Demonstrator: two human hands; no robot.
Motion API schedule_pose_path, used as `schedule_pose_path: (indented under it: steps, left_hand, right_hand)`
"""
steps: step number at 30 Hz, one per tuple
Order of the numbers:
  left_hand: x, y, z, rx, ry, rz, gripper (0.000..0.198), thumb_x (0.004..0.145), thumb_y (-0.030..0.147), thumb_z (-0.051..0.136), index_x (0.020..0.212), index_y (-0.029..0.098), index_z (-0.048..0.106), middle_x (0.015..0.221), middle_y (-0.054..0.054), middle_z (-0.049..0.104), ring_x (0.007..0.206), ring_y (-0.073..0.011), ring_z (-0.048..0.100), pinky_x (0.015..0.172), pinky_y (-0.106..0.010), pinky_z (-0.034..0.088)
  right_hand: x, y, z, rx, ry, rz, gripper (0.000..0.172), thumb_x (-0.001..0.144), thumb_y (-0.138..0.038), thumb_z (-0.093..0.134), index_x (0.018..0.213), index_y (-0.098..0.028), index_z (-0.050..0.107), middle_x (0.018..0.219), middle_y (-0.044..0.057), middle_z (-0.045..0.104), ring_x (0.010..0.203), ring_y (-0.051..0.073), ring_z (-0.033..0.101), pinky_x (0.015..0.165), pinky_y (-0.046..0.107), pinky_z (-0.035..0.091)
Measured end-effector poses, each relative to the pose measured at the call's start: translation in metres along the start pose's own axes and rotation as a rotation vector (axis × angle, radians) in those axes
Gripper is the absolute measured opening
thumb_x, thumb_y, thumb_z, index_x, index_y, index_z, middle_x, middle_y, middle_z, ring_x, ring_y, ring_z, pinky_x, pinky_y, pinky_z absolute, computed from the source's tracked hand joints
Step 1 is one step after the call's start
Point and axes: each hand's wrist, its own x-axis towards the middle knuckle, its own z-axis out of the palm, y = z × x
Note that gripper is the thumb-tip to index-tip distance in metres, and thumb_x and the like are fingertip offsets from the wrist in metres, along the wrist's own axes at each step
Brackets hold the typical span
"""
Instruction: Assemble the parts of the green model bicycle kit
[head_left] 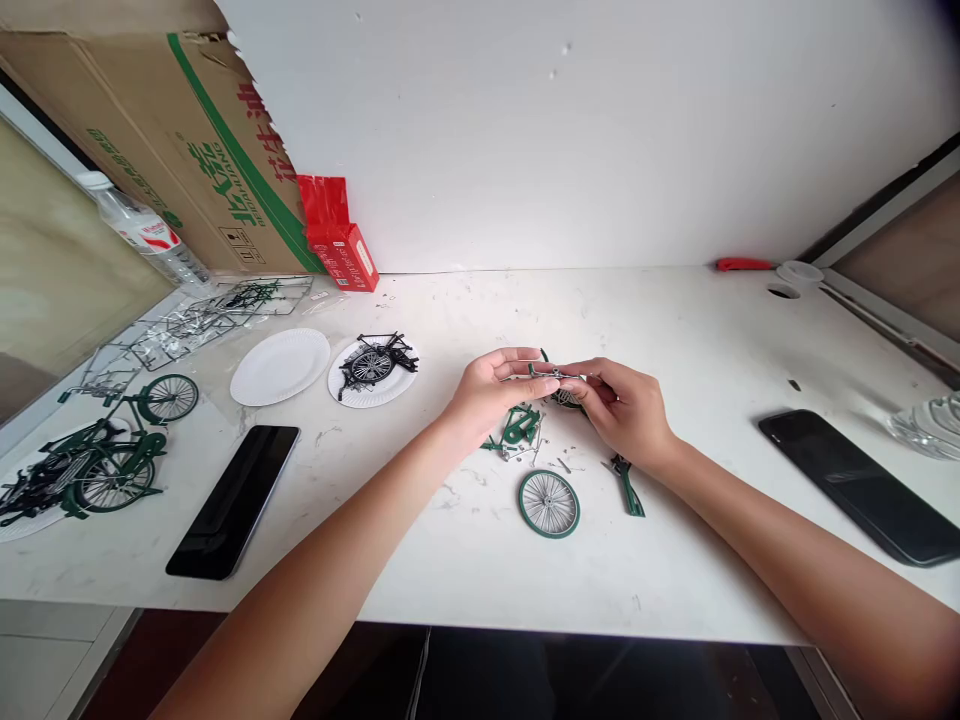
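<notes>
Over the middle of the table, my left hand [491, 390] and my right hand [630, 405] meet, fingertips pinched on a small, thin silver and dark-green model bicycle part [553, 374]. Its exact shape is partly covered by the fingers. Behind and below it, partly hidden, lies a dark spoked wheel [567, 398]. Under my left hand are green frame pieces [519, 425] with several tiny silver parts [534, 447]. Nearer me lies a green-rimmed spoked wheel [549, 504] flat on the table. A green forked piece [630, 487] rests below my right wrist.
Assembled green model bicycle [120, 450] at left, by a phone [232, 502]. A bare paper plate [280, 367] sits beside a plate of black bicycle parts [373, 362]. Part sprues [195, 325], a bottle [154, 235] and a red box [341, 250] stand behind. Another phone [859, 485] lies right.
</notes>
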Motion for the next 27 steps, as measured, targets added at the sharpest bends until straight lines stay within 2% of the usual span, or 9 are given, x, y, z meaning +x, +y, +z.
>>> schedule_pose_path:
  steps: [4, 8, 12, 16, 21, 27]
  left_hand:
    - [0.001, -0.01, -0.001, -0.02, 0.02, 0.083, 0.052, 0.069, 0.017, 0.097, 0.114, 0.015, 0.071, 0.122, -0.011, 0.078, 0.105, -0.0207, 0.075, 0.114, -0.046, 0.049]
    - [0.001, -0.013, -0.001, -0.043, 0.013, 0.085, 0.052, 0.071, 0.017, 0.096, 0.115, 0.016, 0.071, 0.12, -0.011, 0.078, 0.108, -0.0211, 0.075, 0.116, -0.047, 0.047]
    - [0.0, -0.013, 0.0, -0.085, 0.028, 0.069, 0.052, 0.071, 0.014, 0.095, 0.116, 0.016, 0.07, 0.117, -0.009, 0.079, 0.107, -0.0211, 0.075, 0.117, -0.047, 0.046]
    - [-0.001, -0.014, 0.0, -0.112, 0.05, 0.043, 0.047, 0.072, 0.011, 0.093, 0.112, 0.016, 0.07, 0.11, -0.007, 0.08, 0.105, -0.0184, 0.075, 0.116, -0.043, 0.047]
    - [0.0, -0.016, -0.002, -0.137, 0.049, 0.009, 0.044, 0.074, 0.009, 0.092, 0.111, 0.015, 0.07, 0.108, -0.007, 0.08, 0.103, -0.018, 0.076, 0.116, -0.042, 0.048]
    - [0.002, -0.017, -0.004, -0.145, 0.038, 0.004, 0.04, 0.076, 0.007, 0.089, 0.111, 0.014, 0.071, 0.114, -0.01, 0.079, 0.107, -0.0188, 0.076, 0.117, -0.041, 0.048]
  right_hand:
    - [0.0, 0.001, 0.002, 0.017, -0.003, 0.01, 0.018, 0.103, -0.037, 0.069, 0.105, -0.021, 0.077, 0.082, 0.003, 0.078, 0.055, 0.012, 0.06, 0.052, 0.027, 0.044]
    - [-0.001, 0.001, 0.002, 0.026, -0.007, 0.018, 0.019, 0.102, -0.038, 0.07, 0.105, -0.021, 0.077, 0.076, 0.002, 0.075, 0.052, 0.011, 0.054, 0.051, 0.027, 0.041]
    - [-0.002, -0.001, 0.001, 0.06, -0.014, 0.041, 0.021, 0.101, -0.041, 0.072, 0.105, -0.021, 0.077, 0.066, -0.002, 0.065, 0.049, 0.009, 0.043, 0.049, 0.027, 0.037]
    - [-0.002, -0.002, 0.001, 0.08, -0.036, 0.089, 0.025, 0.101, -0.045, 0.071, 0.105, -0.021, 0.077, 0.057, -0.005, 0.05, 0.05, 0.01, 0.037, 0.051, 0.027, 0.035]
    - [-0.002, -0.001, 0.003, 0.094, -0.041, 0.146, 0.033, 0.1, -0.053, 0.07, 0.104, -0.022, 0.079, 0.056, -0.006, 0.043, 0.051, 0.011, 0.034, 0.052, 0.028, 0.034]
    - [-0.003, 0.002, 0.006, 0.131, -0.049, 0.171, 0.032, 0.098, -0.052, 0.073, 0.102, -0.021, 0.078, 0.056, -0.008, 0.034, 0.053, 0.011, 0.029, 0.053, 0.028, 0.031]
